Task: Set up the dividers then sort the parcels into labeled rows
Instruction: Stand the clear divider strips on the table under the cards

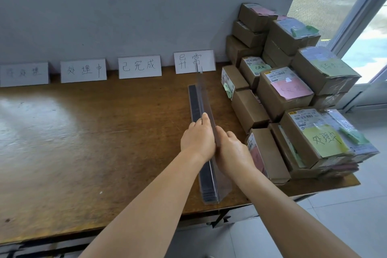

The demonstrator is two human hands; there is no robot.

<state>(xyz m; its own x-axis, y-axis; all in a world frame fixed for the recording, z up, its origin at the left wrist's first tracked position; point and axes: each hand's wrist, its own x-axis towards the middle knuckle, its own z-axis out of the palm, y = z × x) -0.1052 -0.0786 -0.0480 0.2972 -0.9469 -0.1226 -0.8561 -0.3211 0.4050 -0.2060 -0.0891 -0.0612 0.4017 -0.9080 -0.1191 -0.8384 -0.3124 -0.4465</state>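
Observation:
A stack of clear plastic dividers (201,98) with dark base strips lies on the wooden table (104,132), running from the front edge toward the back wall. My left hand (198,138) and my right hand (232,151) clasp the upright clear fin from either side, fingers curled against it. Several white label cards stand along the wall; the rightmost card (194,62) is just behind the dividers' far end. Cardboard parcels (282,92) with coloured notes are piled at the table's right.
The other label cards (83,71) (139,67) (24,74) stand further left along the grey wall. The parcel pile reaches the table's right edge (335,184). A glass door (356,27) is at the far right, with tiled floor below.

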